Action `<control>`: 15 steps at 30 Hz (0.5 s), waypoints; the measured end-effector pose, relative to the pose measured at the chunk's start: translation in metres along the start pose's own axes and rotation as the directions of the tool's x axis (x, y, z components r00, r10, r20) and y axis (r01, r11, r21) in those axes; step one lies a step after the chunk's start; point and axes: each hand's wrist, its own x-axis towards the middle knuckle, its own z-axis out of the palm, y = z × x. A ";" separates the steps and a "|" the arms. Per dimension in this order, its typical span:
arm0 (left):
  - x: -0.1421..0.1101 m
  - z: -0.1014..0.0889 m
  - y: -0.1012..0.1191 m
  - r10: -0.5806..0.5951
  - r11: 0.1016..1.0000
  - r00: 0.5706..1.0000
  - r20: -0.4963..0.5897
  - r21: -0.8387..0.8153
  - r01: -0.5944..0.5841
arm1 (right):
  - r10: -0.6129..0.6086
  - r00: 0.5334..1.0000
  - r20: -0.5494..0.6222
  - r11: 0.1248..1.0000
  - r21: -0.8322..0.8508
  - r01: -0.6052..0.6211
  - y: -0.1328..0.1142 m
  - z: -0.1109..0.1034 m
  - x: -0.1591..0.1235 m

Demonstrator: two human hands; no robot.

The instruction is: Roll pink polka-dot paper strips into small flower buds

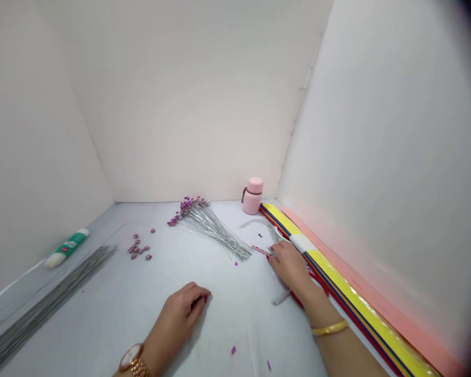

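My left hand (185,309) rests low over the table with its fingers curled and the thumb against the index finger. Whatever that pinch holds, if anything, is hidden. My right hand (292,264) reaches to the right side, fingers bent down and together among small items. By its fingertips lie a pink-patterned strip (260,250) and a thin greyish pointed piece (272,252); I cannot make out what it grips. A bundle of silvery wire stems (220,228) with purple heads (186,207) lies beyond both hands.
Small dusky-pink pieces (137,247) lie left of centre. Grey wires (51,298) and a green-and-white tube (67,247) line the left side. A pink flask (253,196) stands at the back. Coloured sheets (337,277) run along the right wall. Purple scraps (233,350) lie in front.
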 end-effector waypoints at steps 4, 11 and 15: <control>0.003 0.006 -0.001 0.048 0.992 0.995 -0.087 0.121 -0.037 | 0.050 0.998 0.035 0.999 0.010 -0.051 0.006 0.010 0.000; 0.034 0.044 0.042 0.034 0.969 0.991 0.131 0.237 -0.064 | 0.184 0.983 0.020 0.928 0.326 -0.181 -0.003 0.002 0.001; 0.026 0.062 0.075 0.425 0.905 0.843 0.329 -0.166 -0.392 | 0.184 0.975 0.126 0.761 0.610 -0.222 -0.014 -0.005 0.001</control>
